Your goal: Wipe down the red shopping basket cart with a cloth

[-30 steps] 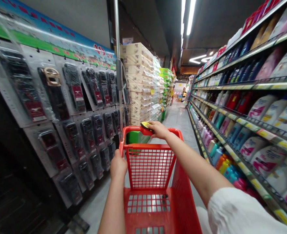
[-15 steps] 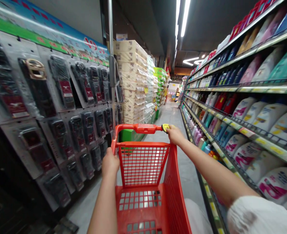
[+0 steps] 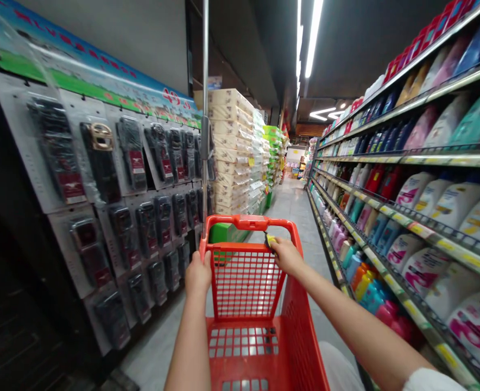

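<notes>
A red plastic shopping cart [image 3: 246, 321] stands in front of me, its mesh floor bare where it shows. My left hand [image 3: 198, 274] is closed around the left side of the handle frame, beside the foot of a metal pole [image 3: 205, 179]. My right hand [image 3: 285, 254] is closed on a small yellow-and-black pad [image 3: 270, 240], perhaps a sponge. The pad is at the top edge of the cart's grid panel [image 3: 244, 282], below the handle bar [image 3: 250, 221]. Fingers partly hide the pad, so its full shape cannot be made out.
Packaged belts [image 3: 101, 157] hang on a display at the left. Beyond them rise stacked cream packages [image 3: 232, 152]. Shelves of shampoo bottles [image 3: 454, 198] line the right side, close to my right arm. A grey tiled aisle [image 3: 291, 198] runs ahead between them.
My right hand has moved the yellow-and-black pad from the handle bar's right end down to the grid panel's top edge. My left hand keeps its grip. The view has shifted slightly left.
</notes>
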A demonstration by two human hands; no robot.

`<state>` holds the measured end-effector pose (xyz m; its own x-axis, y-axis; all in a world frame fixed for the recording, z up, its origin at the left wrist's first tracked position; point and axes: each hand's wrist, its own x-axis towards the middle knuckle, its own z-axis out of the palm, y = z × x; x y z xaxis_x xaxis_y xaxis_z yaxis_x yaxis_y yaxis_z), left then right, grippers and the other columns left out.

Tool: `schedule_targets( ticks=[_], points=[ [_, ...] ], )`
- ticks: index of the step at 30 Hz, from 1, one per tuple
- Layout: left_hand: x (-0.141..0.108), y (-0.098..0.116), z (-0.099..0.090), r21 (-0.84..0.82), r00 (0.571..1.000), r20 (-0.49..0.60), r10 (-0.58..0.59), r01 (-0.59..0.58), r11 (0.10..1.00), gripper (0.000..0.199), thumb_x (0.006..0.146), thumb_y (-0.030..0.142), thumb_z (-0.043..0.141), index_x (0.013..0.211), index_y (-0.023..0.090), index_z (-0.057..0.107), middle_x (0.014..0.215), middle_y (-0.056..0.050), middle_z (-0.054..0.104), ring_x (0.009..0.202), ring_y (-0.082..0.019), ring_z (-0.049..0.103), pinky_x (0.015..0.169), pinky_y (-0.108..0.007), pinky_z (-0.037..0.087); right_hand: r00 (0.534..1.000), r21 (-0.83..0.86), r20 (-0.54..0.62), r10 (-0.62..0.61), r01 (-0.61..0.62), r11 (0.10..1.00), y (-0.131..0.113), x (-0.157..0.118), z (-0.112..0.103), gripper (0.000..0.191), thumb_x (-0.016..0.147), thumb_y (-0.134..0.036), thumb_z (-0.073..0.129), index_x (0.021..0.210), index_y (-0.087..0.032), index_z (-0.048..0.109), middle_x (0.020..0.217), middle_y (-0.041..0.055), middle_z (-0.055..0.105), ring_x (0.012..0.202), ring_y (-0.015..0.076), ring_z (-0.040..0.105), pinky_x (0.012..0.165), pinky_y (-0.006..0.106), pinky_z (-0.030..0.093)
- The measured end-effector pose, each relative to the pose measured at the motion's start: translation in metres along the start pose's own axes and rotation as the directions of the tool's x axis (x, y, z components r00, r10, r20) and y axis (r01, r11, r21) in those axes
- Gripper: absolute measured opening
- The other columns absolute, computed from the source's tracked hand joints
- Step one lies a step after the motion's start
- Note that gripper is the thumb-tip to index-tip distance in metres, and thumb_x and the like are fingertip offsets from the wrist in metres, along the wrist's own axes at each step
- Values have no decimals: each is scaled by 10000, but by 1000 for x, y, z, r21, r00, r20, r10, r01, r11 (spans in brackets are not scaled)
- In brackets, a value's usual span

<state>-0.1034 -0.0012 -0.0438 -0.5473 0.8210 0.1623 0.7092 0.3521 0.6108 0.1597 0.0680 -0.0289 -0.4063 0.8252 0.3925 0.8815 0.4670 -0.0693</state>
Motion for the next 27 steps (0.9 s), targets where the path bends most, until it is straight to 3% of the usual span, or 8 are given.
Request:
schedule_targets(
  ticks=[4, 9, 12, 16, 18, 22, 24, 27],
  points=[
    [5, -3, 3, -113, 1000, -21, -21, 19, 993, 499, 1008, 351, 179, 1057, 131, 624, 1008, -177, 733, 977, -280, 694, 705, -305, 485, 1000, -56, -19, 16, -17, 998, -54, 11, 29, 416, 914, -102, 406, 1260, -235, 594, 1207, 104, 615, 1072, 244, 533, 914, 366, 402],
    [11, -8, 9, -143, 998, -64, -23, 14, 990, 522, 1005, 327, 176, 1067, 110, 647, 1012, -185, 732, 982, -284, 691, 731, -312, 494, 995, -22, -8, -102, 102, 995, -151, 47, 40, 318, 968, -201, 380, 1184, -224, 612, 1175, 108, 632, 1043, 261, 538, 854, 402, 428],
    [14, -13, 12, -148, 995, -95, 0, -15, 989, 450, 987, 287, 256, 1072, 115, 663, 1064, -169, 727, 1008, -278, 682, 759, -303, 499, 987, -20, -16, -162, 162, 987, -176, 58, 40, 327, 978, -216, 367, 1206, -214, 602, 1182, 101, 639, 1050, 263, 536, 857, 405, 434],
    [13, -15, 11, -180, 993, -112, 31, -51, 982, 399, 961, 231, 328, 1208, 115, 619, 1177, -150, 696, 1076, -259, 657, 823, -288, 491, 956, -28, -18, -293, 292, 956, -135, 38, 38, 397, 986, -242, 362, 1340, -295, 534, 1369, 29, 558, 1105, 239, 526, 936, 371, 419],
    [11, -13, 9, -198, 993, -104, 48, -68, 978, 417, 965, 220, 319, 1271, 135, 589, 1224, -135, 678, 1114, -250, 640, 849, -287, 482, 973, -35, -24, -229, 228, 973, -97, 19, 36, 441, 979, -209, 349, 1380, -299, 509, 1411, 20, 531, 1149, 230, 516, 996, 355, 388],
    [7, -6, 7, -201, 999, -41, 35, -43, 979, 442, 977, 239, 292, 1314, 170, 570, 1201, -123, 691, 1092, -248, 649, 821, -286, 485, 997, -45, -55, 63, -65, 997, -30, -10, 28, 516, 904, -99, 361, 1362, -244, 551, 1401, 55, 543, 1181, 244, 514, 1021, 359, 374],
    [5, -2, 6, -194, 999, -21, 30, -33, 980, 447, 979, 250, 283, 1320, 169, 560, 1155, -125, 708, 1048, -250, 666, 788, -286, 488, 992, 3, -30, 124, -124, 992, -13, -11, 19, 506, 857, -78, 399, 1281, -242, 621, 1325, 61, 601, 1138, 239, 545, 986, 344, 402],
    [2, 2, 6, -149, 999, -28, 20, -24, 988, 457, 984, 277, 251, 1301, 157, 558, 1090, -144, 723, 994, -268, 683, 756, -304, 491, 997, 127, -58, 51, -43, 991, -12, 9, 1, 494, 793, -52, 440, 1179, -249, 678, 1218, 44, 659, 1109, 217, 566, 976, 328, 421]
  ],
)
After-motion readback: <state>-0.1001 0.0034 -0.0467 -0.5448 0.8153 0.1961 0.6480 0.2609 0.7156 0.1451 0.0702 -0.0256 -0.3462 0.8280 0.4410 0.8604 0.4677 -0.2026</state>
